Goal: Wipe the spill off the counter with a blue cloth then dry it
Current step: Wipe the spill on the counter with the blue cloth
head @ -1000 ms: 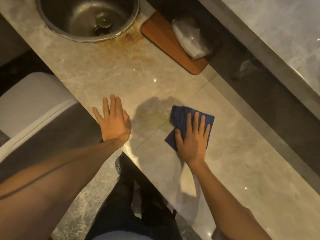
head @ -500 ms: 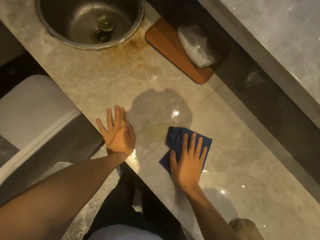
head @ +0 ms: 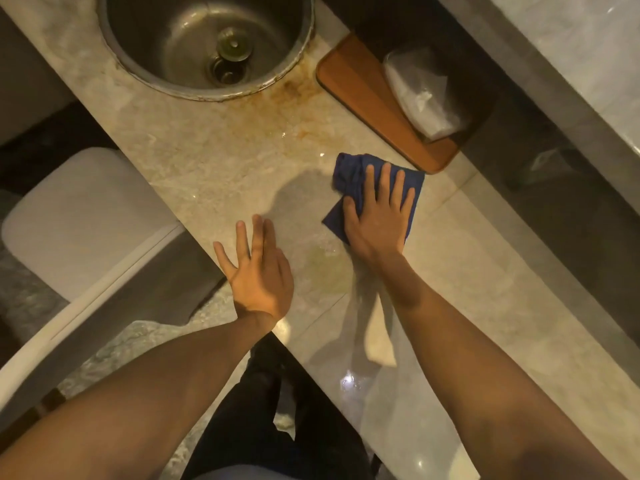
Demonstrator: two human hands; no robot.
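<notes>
A dark blue cloth (head: 349, 174) lies bunched on the beige marble counter (head: 207, 161), just short of a brown tray. My right hand (head: 377, 220) presses flat on the cloth with fingers spread. A yellowish wet patch, the spill (head: 329, 268), shows on the counter just behind that hand, between my two wrists. My left hand (head: 258, 275) rests flat near the counter's front edge, fingers apart, holding nothing.
A round steel sink (head: 204, 46) with a drain plug sits at the far left, rust-brown stains around its rim. The brown tray (head: 367, 102) holds a clear plastic bag (head: 419, 98). A white toilet (head: 79, 223) stands below the counter's edge on the left.
My right hand has pushed the cloth away from me, off the wet patch and up toward the brown tray. My left hand stays flat at the counter's edge.
</notes>
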